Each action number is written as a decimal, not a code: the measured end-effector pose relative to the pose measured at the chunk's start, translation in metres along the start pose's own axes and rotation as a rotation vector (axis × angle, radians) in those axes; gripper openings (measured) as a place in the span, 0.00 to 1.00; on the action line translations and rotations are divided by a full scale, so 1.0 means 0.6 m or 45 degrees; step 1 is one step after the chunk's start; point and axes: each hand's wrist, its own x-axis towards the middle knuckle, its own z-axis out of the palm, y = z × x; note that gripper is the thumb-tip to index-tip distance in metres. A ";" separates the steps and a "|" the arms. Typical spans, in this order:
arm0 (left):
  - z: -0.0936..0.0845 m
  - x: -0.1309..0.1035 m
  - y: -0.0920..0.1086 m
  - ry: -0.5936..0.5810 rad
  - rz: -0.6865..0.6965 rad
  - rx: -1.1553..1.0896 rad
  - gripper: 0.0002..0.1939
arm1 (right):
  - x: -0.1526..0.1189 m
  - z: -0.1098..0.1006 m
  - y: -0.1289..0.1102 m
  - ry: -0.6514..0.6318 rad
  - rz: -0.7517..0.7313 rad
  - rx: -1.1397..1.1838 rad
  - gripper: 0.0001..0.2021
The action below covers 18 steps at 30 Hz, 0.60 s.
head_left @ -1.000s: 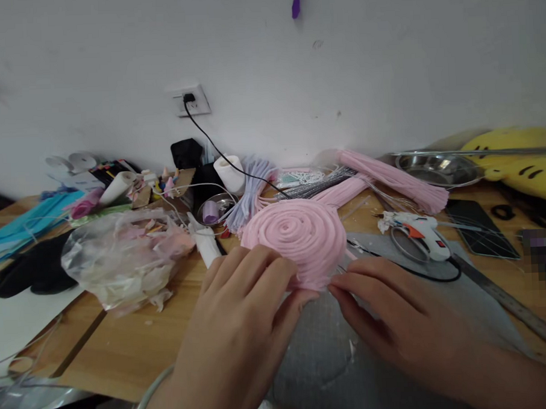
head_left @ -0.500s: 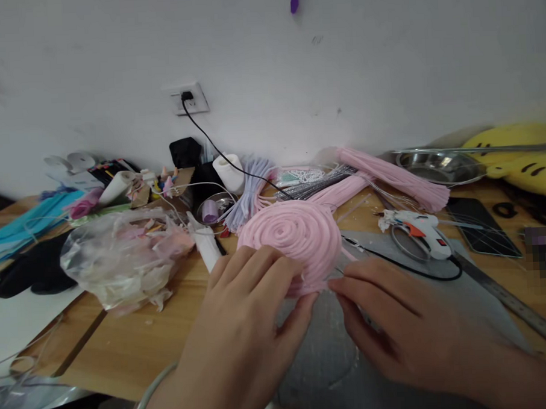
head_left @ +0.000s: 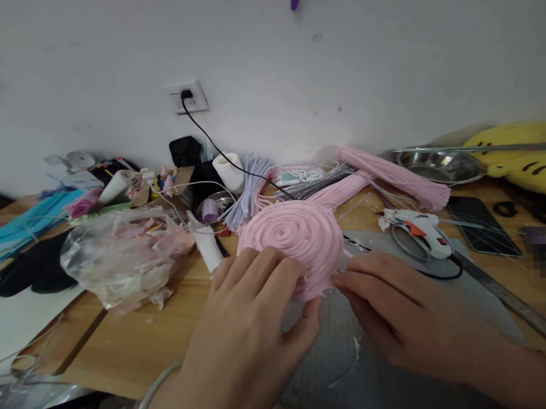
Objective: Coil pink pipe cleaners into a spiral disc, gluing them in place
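A pink coiled disc (head_left: 296, 233), wound in a spiral from fuzzy pipe cleaner, is held tilted up over a grey mat (head_left: 325, 353). My left hand (head_left: 255, 314) grips its lower left side, fingers across the face and thumb at the bottom edge. At the lower right rim, my right hand (head_left: 386, 302) is closed in a pinch. A short pink pipe cleaner strand runs from the disc's right edge behind those fingers; the pinched part is mostly hidden.
A white glue gun (head_left: 430, 234) lies right, with a phone (head_left: 484, 225) and steel ruler (head_left: 512, 299) nearby. Bundles of pink pipe cleaners (head_left: 394, 178) lie behind. A plastic bag of scraps (head_left: 126, 259) sits left. A black cord (head_left: 225, 155) hangs from the wall socket (head_left: 189, 98).
My right hand has shifted slightly right, along the disc's lower edge. My left thumb has bent upward a little against the rim. The disc stays nearly in place.
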 end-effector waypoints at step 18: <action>-0.004 -0.001 0.000 -0.017 -0.028 -0.003 0.05 | 0.005 -0.041 0.038 -0.505 0.540 0.526 0.06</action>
